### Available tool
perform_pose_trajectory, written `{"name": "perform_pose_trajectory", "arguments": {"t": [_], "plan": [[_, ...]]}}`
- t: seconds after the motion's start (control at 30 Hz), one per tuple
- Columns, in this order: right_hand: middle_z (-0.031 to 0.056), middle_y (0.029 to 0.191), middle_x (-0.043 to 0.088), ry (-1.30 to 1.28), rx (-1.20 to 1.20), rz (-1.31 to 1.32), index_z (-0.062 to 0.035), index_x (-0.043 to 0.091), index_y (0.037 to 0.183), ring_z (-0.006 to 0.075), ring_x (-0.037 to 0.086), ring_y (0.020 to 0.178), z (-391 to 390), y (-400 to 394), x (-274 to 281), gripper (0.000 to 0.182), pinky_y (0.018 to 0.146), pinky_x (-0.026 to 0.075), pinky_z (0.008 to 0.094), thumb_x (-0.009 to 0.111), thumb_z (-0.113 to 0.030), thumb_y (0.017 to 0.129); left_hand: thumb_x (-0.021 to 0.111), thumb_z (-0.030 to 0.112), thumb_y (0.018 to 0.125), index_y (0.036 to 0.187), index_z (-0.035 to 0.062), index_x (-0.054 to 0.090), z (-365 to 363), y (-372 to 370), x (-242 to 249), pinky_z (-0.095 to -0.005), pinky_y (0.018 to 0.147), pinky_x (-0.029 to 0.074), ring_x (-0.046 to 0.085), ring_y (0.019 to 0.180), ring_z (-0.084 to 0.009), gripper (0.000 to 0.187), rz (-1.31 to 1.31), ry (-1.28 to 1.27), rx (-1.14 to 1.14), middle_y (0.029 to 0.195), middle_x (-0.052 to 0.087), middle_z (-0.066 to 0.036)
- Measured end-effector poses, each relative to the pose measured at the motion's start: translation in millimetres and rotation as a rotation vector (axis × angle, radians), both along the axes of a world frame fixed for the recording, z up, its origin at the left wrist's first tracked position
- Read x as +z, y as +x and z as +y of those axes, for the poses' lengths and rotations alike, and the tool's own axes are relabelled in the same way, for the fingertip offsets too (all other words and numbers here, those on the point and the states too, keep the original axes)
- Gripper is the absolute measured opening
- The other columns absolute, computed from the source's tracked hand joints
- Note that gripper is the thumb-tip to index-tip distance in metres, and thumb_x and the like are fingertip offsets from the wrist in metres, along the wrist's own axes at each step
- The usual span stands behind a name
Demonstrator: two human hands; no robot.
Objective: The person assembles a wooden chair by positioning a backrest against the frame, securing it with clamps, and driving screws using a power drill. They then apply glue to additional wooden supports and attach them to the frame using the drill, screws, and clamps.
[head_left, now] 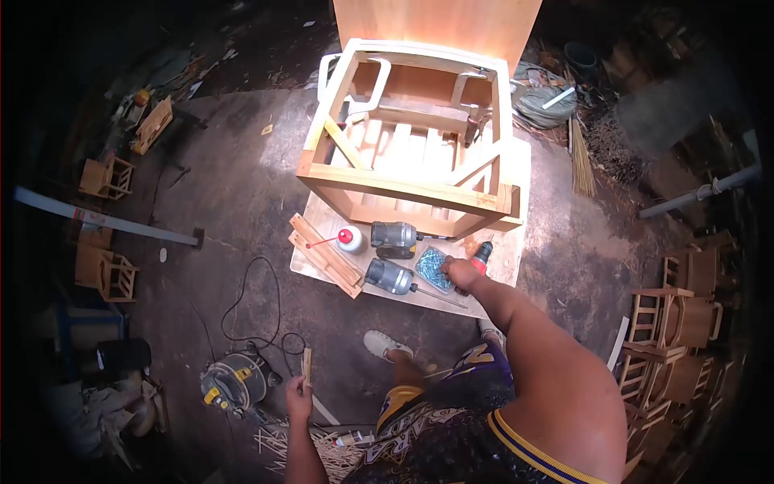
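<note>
My left hand (299, 397), low on the left and away from the table, is closed around a short wooden strip (307, 363) held upright. At the table's front edge, my right hand (462, 275) has its fingers bent down into a clear tray of bluish screws (433, 266); whatever they pinch is hidden. Beside that hand lies a red and black drill (484, 252). Two grey power drills (393, 239) (390, 276) lie left of the tray, the nearer one with a long bit. A white bottle with a red cap (348, 239) stands by several wooden strips (326, 256).
A wooden frame (403, 185) with corner braces and pale clamps (376, 85) takes up most of the worktable (516, 242). A yellow and black machine (238, 381) with a cable sits on the floor. Thin sticks (322, 452) lie below; wooden chairs (673, 323) line the right.
</note>
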State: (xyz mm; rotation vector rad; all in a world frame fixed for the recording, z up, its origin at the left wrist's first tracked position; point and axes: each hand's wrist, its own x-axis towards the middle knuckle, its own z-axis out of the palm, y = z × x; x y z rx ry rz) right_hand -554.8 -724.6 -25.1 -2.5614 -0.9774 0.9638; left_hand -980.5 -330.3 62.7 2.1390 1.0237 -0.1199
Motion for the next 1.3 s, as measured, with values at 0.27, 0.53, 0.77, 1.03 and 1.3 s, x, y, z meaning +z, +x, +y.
{"name": "perform_pose_trajectory", "arguments": {"t": [0.27,0.53,0.77,1.03,1.3], "plan": [[0.016,0.088,0.063,0.346,-0.606,-0.222,-0.0038,0.062,0.095,0.0312,0.063,0.08,-3.8,-24.8,3.0,0.015,0.073,0.051,0.0398,0.061,-0.014,0.085,0.063,0.004,0.083,0.111,0.0023,0.063,47.6,238.4,88.2,-0.0361,0.095,0.045,0.057,0.112,-0.0304,0.028,-0.347,-0.075,-0.382,0.121,0.057,-0.018],[0.0175,0.079,0.065,0.307,-1.042,-0.409,-0.0046,0.055,0.091,0.0367,0.065,0.076,17.2,-34.1,190.5,0.014,0.069,0.05,0.0452,0.058,-0.018,0.087,0.064,0.005,0.08,0.099,0.0036,0.065,-59.0,302.9,195.2,-0.0385,0.087,0.046,0.058,0.098,-0.0317,0.019,-0.773,-0.078,-0.943,0.103,0.062,-0.014],[0.0178,0.086,0.067,0.253,-0.251,-0.398,-0.0065,0.062,0.096,0.0365,0.065,0.085,177.3,-35.0,322.0,0.022,0.076,0.051,0.046,0.058,-0.024,0.083,0.063,0.013,0.081,0.099,0.0039,0.059,-60.5,365.4,269.8,-0.041,0.086,0.043,0.054,0.1,-0.0328,0.021,-0.891,0.011,-1.298,0.103,0.058,-0.015],[0.0161,0.084,0.066,0.368,-0.49,-0.653,-0.007,0.062,0.088,0.0364,0.064,0.083,327.5,-40.7,323.1,0.016,0.072,0.051,0.0444,0.058,-0.021,0.082,0.059,0.017,0.083,0.09,0.0048,0.058,41.9,376.3,284.4,-0.0426,0.084,0.039,0.052,0.094,-0.0319,0.014,-1.13,-0.178,-1.633,0.096,0.057,-0.012],[0.0151,0.099,0.066,-0.087,-1.293,-0.439,-0.0104,0.062,0.101,0.0337,0.062,0.095,201.5,-82.8,293.7,0.019,0.079,0.048,0.0449,0.056,-0.018,0.086,0.062,0.013,0.081,0.09,0.0056,0.061,123.4,447.3,192.6,-0.044,0.089,0.042,0.055,0.098,-0.0356,0.012,-0.489,-0.028,-1.703,0.094,0.061,-0.014]]}}
